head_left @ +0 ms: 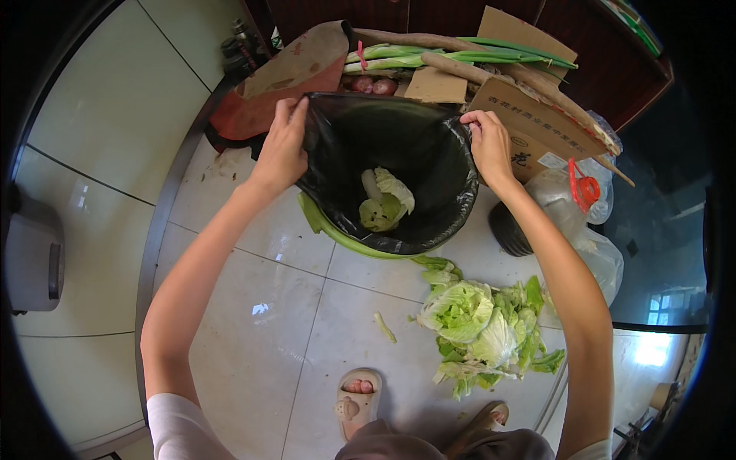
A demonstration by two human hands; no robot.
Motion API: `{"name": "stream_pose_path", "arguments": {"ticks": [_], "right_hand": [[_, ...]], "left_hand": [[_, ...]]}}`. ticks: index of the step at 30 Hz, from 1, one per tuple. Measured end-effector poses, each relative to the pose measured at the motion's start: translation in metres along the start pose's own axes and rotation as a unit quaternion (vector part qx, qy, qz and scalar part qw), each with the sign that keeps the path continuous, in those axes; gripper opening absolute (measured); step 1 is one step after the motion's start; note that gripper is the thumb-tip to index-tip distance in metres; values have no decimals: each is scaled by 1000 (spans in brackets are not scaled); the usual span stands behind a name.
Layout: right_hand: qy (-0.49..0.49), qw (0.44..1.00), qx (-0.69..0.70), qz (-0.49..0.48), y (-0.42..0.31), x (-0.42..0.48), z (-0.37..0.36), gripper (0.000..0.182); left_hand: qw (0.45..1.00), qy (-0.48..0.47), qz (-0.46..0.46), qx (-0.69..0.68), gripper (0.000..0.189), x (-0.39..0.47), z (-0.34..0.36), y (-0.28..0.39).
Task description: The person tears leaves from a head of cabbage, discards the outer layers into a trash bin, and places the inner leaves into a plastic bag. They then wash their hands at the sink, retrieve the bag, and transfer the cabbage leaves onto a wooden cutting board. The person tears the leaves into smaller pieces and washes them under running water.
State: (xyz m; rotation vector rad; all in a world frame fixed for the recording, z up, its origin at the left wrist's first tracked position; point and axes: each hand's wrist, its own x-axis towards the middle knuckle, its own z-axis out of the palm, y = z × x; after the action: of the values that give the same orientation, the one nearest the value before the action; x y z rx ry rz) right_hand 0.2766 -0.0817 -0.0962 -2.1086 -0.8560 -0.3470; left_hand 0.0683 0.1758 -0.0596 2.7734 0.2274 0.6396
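Note:
A black plastic bin bag (425, 144) lines a green bin (345, 238), its mouth spread wide. My left hand (284, 141) pinches the bag's rim at the upper left, and my right hand (489, 141) pinches it at the upper right. Several cabbage leaves (388, 207) lie inside the bag. On the tiled floor below and right of the bin, a leafy cabbage head (460, 310) sits among a heap of loose leaves (500, 345). A small pale stalk piece (385, 328) lies apart, left of the heap.
Behind the bin are scallions (414, 57) tied with a red band, red onions (374, 86), long roots or sticks (454, 68) and a cardboard box (517, 126). A plastic jug with a red cap (552, 195) stands right. My slippered feet (359, 402) are near the heap.

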Motion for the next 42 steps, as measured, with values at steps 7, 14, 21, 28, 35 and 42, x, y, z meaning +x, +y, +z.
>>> {"name": "stream_pose_path", "arguments": {"ticks": [7, 14, 21, 28, 35, 42], "right_hand": [[-180, 977, 85, 83, 34, 21, 14, 19], [-246, 906, 253, 234, 27, 4, 9, 15], [-170, 969, 175, 23, 46, 4, 34, 16], [-257, 872, 293, 297, 85, -31, 33, 21], [-199, 964, 133, 114, 13, -63, -29, 24], [-172, 969, 116, 136, 4, -73, -16, 16]], "left_hand": [[749, -294, -355, -476, 56, 5, 4, -34], [620, -246, -374, -644, 52, -54, -19, -20], [629, -195, -388, -645, 61, -40, 0, -41], [515, -170, -486, -685, 46, -55, 16, -48], [631, -137, -483, -591, 37, -96, -53, 9], [998, 32, 53, -14, 41, -77, -35, 62]]}}
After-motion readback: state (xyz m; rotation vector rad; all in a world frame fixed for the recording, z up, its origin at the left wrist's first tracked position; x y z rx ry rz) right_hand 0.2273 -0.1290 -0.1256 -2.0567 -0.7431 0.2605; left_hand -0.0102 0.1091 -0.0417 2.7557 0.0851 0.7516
